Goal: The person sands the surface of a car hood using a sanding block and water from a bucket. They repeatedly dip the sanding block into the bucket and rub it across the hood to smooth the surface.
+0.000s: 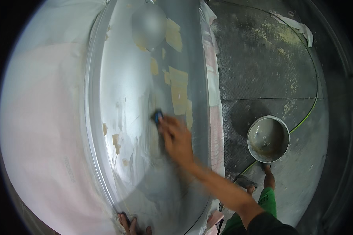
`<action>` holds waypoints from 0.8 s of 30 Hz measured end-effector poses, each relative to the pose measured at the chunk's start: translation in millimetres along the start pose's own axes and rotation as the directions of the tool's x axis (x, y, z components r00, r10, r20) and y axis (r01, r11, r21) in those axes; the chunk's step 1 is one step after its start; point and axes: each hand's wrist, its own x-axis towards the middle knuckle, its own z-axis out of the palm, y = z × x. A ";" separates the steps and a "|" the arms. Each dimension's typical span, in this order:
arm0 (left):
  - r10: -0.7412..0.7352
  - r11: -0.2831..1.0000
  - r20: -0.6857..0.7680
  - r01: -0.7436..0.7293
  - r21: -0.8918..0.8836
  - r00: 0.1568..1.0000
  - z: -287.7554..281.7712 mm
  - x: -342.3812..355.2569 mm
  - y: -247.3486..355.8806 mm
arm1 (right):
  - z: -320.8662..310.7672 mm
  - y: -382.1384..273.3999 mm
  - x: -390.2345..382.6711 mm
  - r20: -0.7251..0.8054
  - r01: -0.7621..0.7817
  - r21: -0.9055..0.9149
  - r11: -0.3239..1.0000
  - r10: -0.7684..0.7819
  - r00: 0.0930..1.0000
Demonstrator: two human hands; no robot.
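Note:
A smooth grey vehicle body panel (141,94) with tan filler patches (179,90) runs from the top of the picture down to me. My right hand (177,137) reaches over its middle and is closed round a small dark block with a blue face (157,116). The block is pressed to the panel beside the filler patches; both are smeared by motion, and its exact kind I cannot make out. At the bottom edge, my left hand (134,226) rests with fingers apart on the panel's near left part, holding nothing; its palm is out of the picture.
Whitish-pink masking sheet (47,117) covers the left side, and a masking strip (215,133) lines the panel's right edge. On the dark, dusty floor stands a round bucket (250,141) with murky liquid. A yellow-green hose (312,105) curves past it. My feet are just below the bucket.

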 end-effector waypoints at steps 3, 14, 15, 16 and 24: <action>-0.004 1.000 0.022 0.005 -0.018 1.000 6.7 3.5 -1.9 | -2.4 0.9 71.2 -0.064 0.052 -0.133 0.990 -0.060 0.996; -0.034 0.999 0.012 0.034 0.017 0.999 4.3 -1.0 1.6 | 19.1 -5.4 73.0 -0.189 -0.004 -0.114 0.993 -0.018 0.982; -0.044 0.999 0.025 0.043 0.019 0.999 6.2 -1.6 1.3 | 19.0 -5.2 75.8 -0.206 -0.010 -0.103 0.995 -0.012 0.978; -0.057 0.998 0.034 0.056 0.021 0.998 6.6 -0.5 1.6 | 19.7 -5.4 78.6 -0.220 -0.012 -0.091 0.996 -0.009 0.976; -0.031 0.994 0.059 0.024 0.104 0.998 2.9 -3.5 0.3 | 12.9 -4.0 29.2 -0.126 0.009 -0.050 0.999 -0.016 0.992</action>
